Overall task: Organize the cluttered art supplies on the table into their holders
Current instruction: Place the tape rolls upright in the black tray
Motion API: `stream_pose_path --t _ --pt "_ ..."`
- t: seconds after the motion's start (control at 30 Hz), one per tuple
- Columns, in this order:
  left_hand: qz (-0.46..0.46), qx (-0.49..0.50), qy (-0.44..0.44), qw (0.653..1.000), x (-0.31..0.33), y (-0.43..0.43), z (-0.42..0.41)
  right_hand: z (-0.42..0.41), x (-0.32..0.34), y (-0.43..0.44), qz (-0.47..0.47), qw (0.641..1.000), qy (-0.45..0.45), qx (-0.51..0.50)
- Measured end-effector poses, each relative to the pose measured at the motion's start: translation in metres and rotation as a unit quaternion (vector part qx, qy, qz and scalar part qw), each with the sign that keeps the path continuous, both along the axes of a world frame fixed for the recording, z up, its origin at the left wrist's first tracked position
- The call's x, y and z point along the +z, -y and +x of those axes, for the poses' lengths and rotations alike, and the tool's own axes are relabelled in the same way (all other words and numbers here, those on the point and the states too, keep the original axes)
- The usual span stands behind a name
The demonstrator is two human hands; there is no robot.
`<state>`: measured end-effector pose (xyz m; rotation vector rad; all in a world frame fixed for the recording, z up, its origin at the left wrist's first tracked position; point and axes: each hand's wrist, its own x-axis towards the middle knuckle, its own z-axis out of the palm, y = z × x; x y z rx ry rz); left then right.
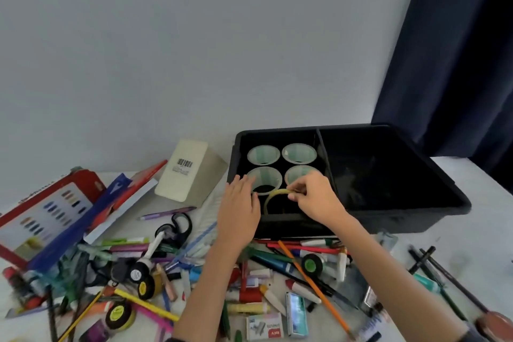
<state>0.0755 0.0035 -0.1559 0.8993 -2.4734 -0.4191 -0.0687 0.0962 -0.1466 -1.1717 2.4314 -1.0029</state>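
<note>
Right hand (311,197): I am pinching the top of a yellowish tape roll (273,196) between thumb and curled fingers, so the hand is clamped on it.
Yellowish tape roll: it is standing on edge in the near part of the black bin's (361,226) left compartment, just in front of the four flat rolls.
Left hand (240,208): I am resting it palm down on the bin's near-left rim, with the fingers straight, close together and gripping nothing.
Clear tape rolls: four are lying flat in a two-by-two block – back left (263,154), back right (299,153), front left (265,179) and front right (301,173), the last partly hidden behind my right hand.
Divider (323,158): it is splitting the bin into a left and a right compartment. The right one is reading as dark, so I cannot tell its contents.
Table (458,244): pens, markers and tubes are lying heaped on it – among them black scissors (177,226), an orange pencil (311,277), a black tape roll with a green core (312,264) and a staples box (265,327).
Cream box (191,172): it is sitting tilted just left of the bin, showing a barcode label.
</note>
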Motion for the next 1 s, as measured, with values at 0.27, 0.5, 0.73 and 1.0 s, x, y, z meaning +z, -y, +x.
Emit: stream_pose_path --t 0.27,0.5,0.73,1.0 --pt "-0.009 0.016 -0.028 0.999 -0.002 -0.002 -0.004 0.007 0.003 -0.003 0.036 0.995 -0.097 -0.002" --pt "0.120 -0.045 -0.177 0.976 0.008 -0.003 0.006 0.027 0.008 0.007 -0.042 0.983 -0.166 0.064" --pt "0.161 -0.026 -0.261 0.952 0.030 0.017 0.046 0.071 0.024 0.050 -0.109 0.980 -0.116 0.117" --pt "0.157 0.026 -0.253 0.954 0.033 0.077 0.092 0.127 0.033 0.111 -0.143 0.985 0.063 0.080"
